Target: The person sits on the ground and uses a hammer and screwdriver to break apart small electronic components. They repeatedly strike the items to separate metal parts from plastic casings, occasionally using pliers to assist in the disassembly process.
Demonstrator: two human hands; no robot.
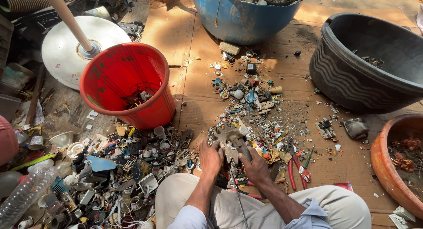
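- Gripping a grey metal part (232, 138) from both sides, the left hand (210, 158) curls closed on its left edge and the right hand (255, 165) closes on its lower right; the part sits just ahead of the knuckles, low over the cardboard sheet (198, 101) on the ground.
- Left of the left hand, a scrap pile (128, 171) crowds right up to the knee, leaving little free ground.
- Ahead and left, a red bucket (128, 86) stands near the pile.
- Ahead of both hands, small debris (251, 97) litters the cardboard; bare cardboard shows beyond it.
- Just right of the right hand lie red-handled pliers (293, 169).
- Far ahead stands a blue tub (242, 17); ahead right a black tub (357, 75); right, an orange bowl (392, 163) at the cardboard's edge.
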